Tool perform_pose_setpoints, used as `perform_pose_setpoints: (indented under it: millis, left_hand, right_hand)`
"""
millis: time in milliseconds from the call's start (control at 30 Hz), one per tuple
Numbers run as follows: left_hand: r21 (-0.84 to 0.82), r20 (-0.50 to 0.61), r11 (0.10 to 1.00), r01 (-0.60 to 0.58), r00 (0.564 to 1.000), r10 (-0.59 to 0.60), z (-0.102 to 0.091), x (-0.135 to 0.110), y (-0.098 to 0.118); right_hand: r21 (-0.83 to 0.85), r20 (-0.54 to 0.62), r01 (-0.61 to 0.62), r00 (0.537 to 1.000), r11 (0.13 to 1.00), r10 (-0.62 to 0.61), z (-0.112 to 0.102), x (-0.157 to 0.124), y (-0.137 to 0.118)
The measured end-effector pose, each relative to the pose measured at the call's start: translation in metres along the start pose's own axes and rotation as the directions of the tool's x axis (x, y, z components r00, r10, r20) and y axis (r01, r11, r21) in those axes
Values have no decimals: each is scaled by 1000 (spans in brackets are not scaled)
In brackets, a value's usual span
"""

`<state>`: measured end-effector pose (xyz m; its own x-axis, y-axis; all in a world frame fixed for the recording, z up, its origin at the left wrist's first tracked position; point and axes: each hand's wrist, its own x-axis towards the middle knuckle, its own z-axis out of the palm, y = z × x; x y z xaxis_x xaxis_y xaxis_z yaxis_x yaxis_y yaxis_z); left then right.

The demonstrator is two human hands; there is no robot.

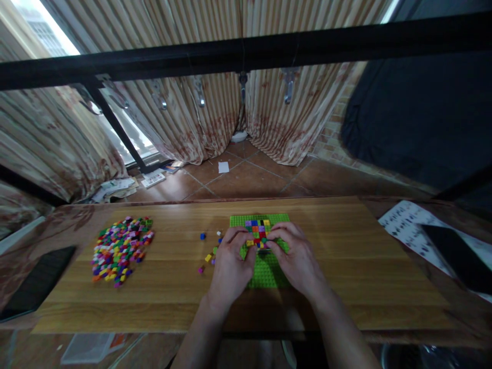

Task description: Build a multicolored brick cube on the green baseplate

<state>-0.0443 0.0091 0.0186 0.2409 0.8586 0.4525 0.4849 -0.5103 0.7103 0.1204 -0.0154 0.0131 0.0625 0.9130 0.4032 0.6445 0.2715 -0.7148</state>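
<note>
A green studded baseplate (269,277) lies on the wooden board, partly covered by my hands. On its upper middle sits a patch of small multicoloured toy bricks (257,228), set close together in rows. My left hand (232,259) is closed at the patch's lower left side, thumb and forefinger against the bricks. From the right, my right hand (298,253) pinches at the patch's lower right edge. The fingertips hide part of the lowest row. Several loose bricks, among them a yellow brick (208,258) and a blue brick (202,236), lie just left of my left hand.
A large heap of mixed bricks (121,248) is on the board's left. A dark tablet-like slab (36,282) lies at far left. At right, a dark flat device (457,256) rests on a printed sheet (403,218). A black bar with hooks (215,59) crosses beyond the board.
</note>
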Motion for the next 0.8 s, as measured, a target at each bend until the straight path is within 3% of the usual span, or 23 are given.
perform_pose_setpoints:
  millis: [433, 800]
  left_hand:
    - [-18, 36, 1000, -2, 999, 3, -5, 0, 0]
    - [-81, 62, 997, 9, 998, -4, -6, -1, -3]
  right_hand:
    - [38, 10, 48, 999, 998, -48, -1, -1, -6]
    - [-12, -35, 57, 998, 998, -57, 16, -3, -10]
